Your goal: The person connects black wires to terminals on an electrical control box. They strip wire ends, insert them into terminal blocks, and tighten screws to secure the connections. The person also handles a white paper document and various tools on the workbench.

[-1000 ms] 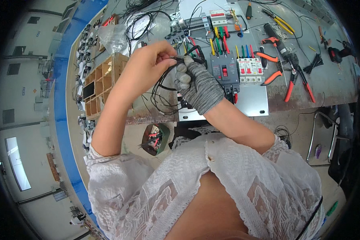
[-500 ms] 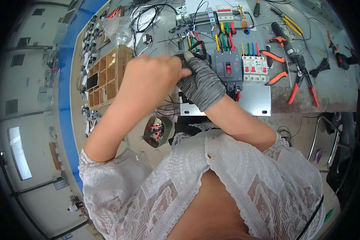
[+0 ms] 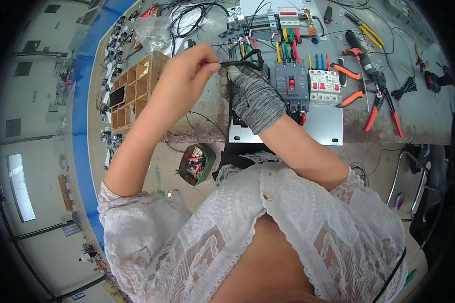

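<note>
My bare left hand (image 3: 191, 76) pinches the end of a bundle of black wires (image 3: 243, 63) between thumb and fingers. My right hand (image 3: 254, 97), in a grey knitted fingerless glove, is closed around the same bundle just to the right; its fingertips are partly hidden. The wires loop up and over beside a dark grey moulded-case circuit breaker (image 3: 291, 86) with a red toggle. That breaker sits on a metal mounting plate (image 3: 318, 126). Right of it stands a row of small white breakers (image 3: 324, 83) with red switches and coloured wires on top.
Left is a wooden compartment box (image 3: 139, 96) holding a black phone-like object. Orange-handled pliers (image 3: 350, 98), a red-handled cutter (image 3: 384, 108), a black tool (image 3: 359, 50) and yellow-handled pliers (image 3: 371, 35) lie right. A green bin (image 3: 203, 164) of scraps stands below the table edge.
My left hand has moved up and slightly left, away from my right hand, and a stretch of black wire now shows between them. My right hand stays nearly in place.
</note>
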Demonstrator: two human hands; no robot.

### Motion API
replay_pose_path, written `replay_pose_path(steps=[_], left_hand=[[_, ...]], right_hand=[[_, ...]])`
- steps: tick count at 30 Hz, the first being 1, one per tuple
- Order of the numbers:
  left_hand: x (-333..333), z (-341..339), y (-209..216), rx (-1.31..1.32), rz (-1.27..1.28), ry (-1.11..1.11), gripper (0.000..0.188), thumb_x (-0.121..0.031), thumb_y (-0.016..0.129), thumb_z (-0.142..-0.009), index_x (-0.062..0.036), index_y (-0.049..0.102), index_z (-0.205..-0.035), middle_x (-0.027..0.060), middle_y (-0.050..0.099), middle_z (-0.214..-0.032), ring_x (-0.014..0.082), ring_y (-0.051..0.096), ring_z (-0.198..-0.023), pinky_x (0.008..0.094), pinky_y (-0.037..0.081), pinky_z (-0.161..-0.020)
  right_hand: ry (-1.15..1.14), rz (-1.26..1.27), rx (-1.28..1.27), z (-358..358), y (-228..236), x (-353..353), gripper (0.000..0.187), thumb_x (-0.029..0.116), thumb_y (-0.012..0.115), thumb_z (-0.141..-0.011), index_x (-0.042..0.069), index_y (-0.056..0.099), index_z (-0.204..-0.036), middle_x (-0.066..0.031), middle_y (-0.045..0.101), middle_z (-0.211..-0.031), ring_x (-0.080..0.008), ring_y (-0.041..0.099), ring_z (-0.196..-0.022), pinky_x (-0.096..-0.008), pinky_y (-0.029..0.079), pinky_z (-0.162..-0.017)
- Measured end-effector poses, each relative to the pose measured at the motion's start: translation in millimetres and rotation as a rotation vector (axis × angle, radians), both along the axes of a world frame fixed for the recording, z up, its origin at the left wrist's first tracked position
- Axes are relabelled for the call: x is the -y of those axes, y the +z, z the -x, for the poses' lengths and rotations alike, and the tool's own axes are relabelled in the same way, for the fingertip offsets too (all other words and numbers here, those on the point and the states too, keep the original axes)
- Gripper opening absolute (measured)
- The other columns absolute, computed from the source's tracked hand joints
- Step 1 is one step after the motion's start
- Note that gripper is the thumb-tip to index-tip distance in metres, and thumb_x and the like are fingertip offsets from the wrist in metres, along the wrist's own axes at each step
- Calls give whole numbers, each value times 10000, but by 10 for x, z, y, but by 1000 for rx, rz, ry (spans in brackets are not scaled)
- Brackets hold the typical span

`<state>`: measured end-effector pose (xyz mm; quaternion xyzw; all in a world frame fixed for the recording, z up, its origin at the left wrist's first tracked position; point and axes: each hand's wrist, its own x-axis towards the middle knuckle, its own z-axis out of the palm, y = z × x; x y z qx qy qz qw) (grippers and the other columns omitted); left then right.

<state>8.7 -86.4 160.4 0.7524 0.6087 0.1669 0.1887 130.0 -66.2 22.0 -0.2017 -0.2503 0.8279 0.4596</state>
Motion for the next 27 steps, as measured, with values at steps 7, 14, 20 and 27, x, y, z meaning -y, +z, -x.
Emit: replay_pose_path(steps=[7,14,20,27], left_hand=[[49,-112,26,-412,-273,-148,98,-64,615,-846,-13,562,-911,152,612,-834,374,595,-768,400,466,-625],[-1,-52,-1,-190,-113,-88,74,-46,600,-876,-9,544,-906,59,563,-725,181,579,-644,319,450,-568],[-7,1,-63,121,77,-1,59,-35,572,-900,-10,528,-867,-45,495,-707,29,460,-606,203,385,-537],[-29,-46,-72,97,125,92,77,-74,576,-869,-30,531,-825,-48,485,-682,22,441,-592,192,343,-520]], right_hand=[[17,186,-58,-12,53,35,151,124,594,-919,33,623,-1036,-32,611,-838,-118,561,-699,-232,477,-621],[6,206,-156,-11,105,50,101,86,630,-883,33,641,-969,-26,629,-828,-116,591,-691,-226,499,-614],[-1,247,-329,-39,72,46,105,31,601,-881,3,628,-979,-64,634,-884,-165,620,-787,-249,544,-712],[-34,433,-327,-147,331,132,87,53,585,-905,-5,616,-961,-85,629,-922,-193,620,-863,-269,560,-778]])
